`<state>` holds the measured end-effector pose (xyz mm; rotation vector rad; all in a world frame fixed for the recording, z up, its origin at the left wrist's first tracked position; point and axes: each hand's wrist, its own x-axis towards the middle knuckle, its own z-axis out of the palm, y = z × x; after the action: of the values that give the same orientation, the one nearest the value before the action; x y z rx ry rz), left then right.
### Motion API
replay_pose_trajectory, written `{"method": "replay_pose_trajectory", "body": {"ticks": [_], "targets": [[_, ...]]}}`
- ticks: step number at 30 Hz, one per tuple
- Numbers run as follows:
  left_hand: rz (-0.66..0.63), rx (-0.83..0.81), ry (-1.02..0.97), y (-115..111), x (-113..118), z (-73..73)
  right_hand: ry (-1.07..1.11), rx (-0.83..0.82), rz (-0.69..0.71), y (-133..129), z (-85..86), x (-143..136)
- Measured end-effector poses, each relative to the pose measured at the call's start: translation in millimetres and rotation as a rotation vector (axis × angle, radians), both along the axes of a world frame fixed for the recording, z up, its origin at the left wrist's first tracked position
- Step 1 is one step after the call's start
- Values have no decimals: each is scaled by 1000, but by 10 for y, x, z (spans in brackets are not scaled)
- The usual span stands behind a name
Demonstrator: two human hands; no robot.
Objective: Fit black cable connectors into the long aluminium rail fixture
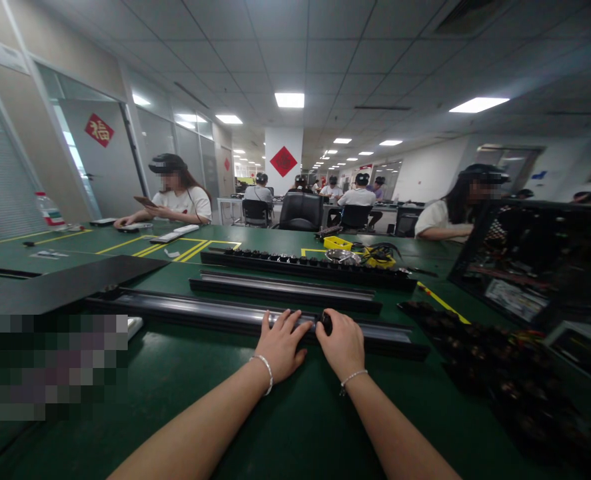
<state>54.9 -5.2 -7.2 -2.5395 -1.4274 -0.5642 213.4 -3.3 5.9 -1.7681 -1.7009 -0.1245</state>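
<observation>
On the bench [175, 400] lies a rail [185, 308], where the left hand [281, 343] rests loosely spread and the right hand [344, 340], half-curled, pinches a black part [328, 325], apparently positioning it, which calls for steady alignment.

Three rails are laid roughly parallel across the table [190, 413]: the nearest rail [190, 308], behind it the middle rail [285, 288], and behind that the far rail [295, 265]. A bottle [50, 212] is placed at the table's far left; small parts [515, 380] are heaped at the right.
</observation>
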Motion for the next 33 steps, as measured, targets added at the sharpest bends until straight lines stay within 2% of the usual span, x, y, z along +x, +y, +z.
{"method": "replay_pose_trajectory", "body": {"ticks": [18,27,33], "targets": [[4,20,-14,1,5,-11,-43,33,-59,-24,14,18],[18,11,-16,-15,18,0,-32,-2,-53,-30,32,30],[16,-2,-5,-20,12,21,-19,-19,-102,-28,43,33]]}}
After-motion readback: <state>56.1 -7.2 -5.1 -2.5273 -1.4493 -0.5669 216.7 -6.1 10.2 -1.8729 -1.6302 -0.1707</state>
